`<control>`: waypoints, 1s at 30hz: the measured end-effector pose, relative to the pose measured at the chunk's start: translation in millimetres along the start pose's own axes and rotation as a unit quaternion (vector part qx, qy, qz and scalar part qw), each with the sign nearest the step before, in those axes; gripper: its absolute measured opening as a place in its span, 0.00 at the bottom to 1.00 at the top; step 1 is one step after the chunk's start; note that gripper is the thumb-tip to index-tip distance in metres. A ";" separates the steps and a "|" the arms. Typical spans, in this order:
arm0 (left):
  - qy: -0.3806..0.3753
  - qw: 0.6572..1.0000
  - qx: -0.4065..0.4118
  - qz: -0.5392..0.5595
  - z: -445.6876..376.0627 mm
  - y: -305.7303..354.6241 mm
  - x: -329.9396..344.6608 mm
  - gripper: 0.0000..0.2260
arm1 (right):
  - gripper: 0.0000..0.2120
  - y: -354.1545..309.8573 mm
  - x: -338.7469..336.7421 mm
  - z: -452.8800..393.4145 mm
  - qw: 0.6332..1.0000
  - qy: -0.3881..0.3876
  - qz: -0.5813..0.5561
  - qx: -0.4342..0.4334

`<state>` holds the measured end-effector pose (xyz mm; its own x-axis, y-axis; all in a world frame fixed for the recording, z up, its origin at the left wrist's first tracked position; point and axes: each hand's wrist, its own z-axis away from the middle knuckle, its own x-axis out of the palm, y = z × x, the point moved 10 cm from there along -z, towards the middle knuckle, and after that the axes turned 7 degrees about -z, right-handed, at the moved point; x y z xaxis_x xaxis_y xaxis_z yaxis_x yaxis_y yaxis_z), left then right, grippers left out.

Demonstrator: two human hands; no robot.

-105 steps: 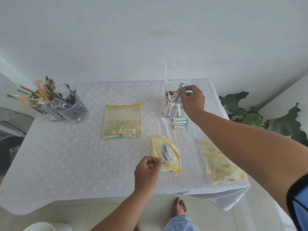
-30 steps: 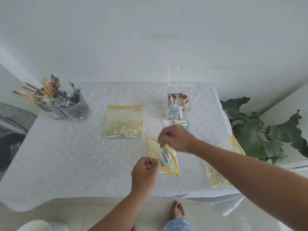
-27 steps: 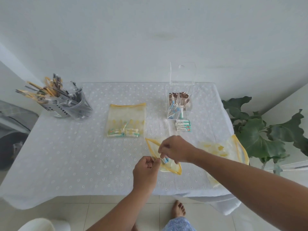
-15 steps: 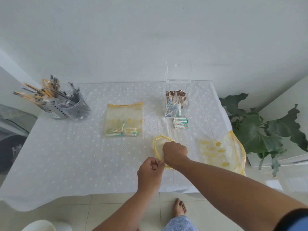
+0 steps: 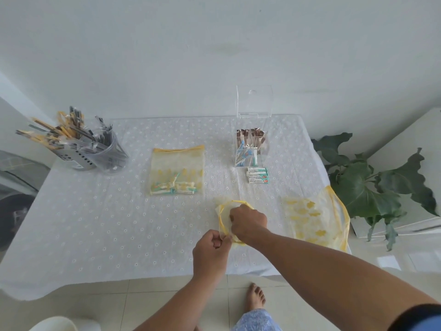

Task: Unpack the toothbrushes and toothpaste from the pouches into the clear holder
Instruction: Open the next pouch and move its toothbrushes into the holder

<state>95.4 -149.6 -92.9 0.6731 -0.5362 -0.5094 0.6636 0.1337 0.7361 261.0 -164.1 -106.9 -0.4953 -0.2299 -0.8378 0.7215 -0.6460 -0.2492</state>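
Yellow trim runs round the mouth of the open pouch (image 5: 224,212), a see-through bag that lies on the surface (image 5: 95,223) near its front edge. The left hand (image 5: 211,250) is curled into a fist and pinches the near edge of this pouch between thumb and fingers. The right hand (image 5: 248,219) is just past the left one, reaching into the mouth of the pouch with its fingers bent down inside. What the fingers have hold of in there is hidden, so I cannot tell.

Far ahead of the right hand stands the clear holder (image 5: 249,151). It has toothbrushes (image 5: 245,155) standing in it, with brown tops and blue bits lower down. Its clear lid (image 5: 254,101) stands straight up behind it. Just in front of the holder, between it and the right hand, lie small white toothpaste boxes (image 5: 257,175) in a little pile.

Ahead and to the left of the left hand lies a full pouch (image 5: 177,172), flat, with its yellow strip on the far side. Small tubes and brushes show through at its near end. To the right of the right hand lies an empty pouch (image 5: 315,218) with yellow shapes on it, at the right edge of the surface and partly hanging over.

Far off to the left stands a clear cup (image 5: 100,154) stuffed with wrapped sticks. A green plant (image 5: 372,185) sits on the floor beyond the right edge. A bare foot (image 5: 256,297) shows below the hands.
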 end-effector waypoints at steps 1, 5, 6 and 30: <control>0.000 1.000 -0.002 0.001 -0.2 -1.6 -1.1 0.08 | 0.09 0.4 1.2 0.7 1.000 -0.006 -0.017 -0.005; 0.012 1.000 -0.020 0.003 -3.8 -12.4 -10.2 0.08 | 0.10 3.6 6.7 4.9 0.988 -0.041 -0.129 -0.069; 0.014 1.000 -0.024 0.003 -4.3 -15.2 -12.7 0.08 | 0.11 5.4 6.7 7.3 0.982 -0.049 -0.160 -0.088; 0.087 0.967 -0.233 0.047 -18.4 -80.6 -36.1 0.06 | 0.05 16.7 -44.0 24.3 0.945 0.051 -0.237 -0.220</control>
<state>23.6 -125.6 -142.1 0.7554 -0.3605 -0.5472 0.6446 0.5587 0.5219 283.1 -182.4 -62.3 -0.7807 0.0956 -0.6176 0.5721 -0.2885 -0.7678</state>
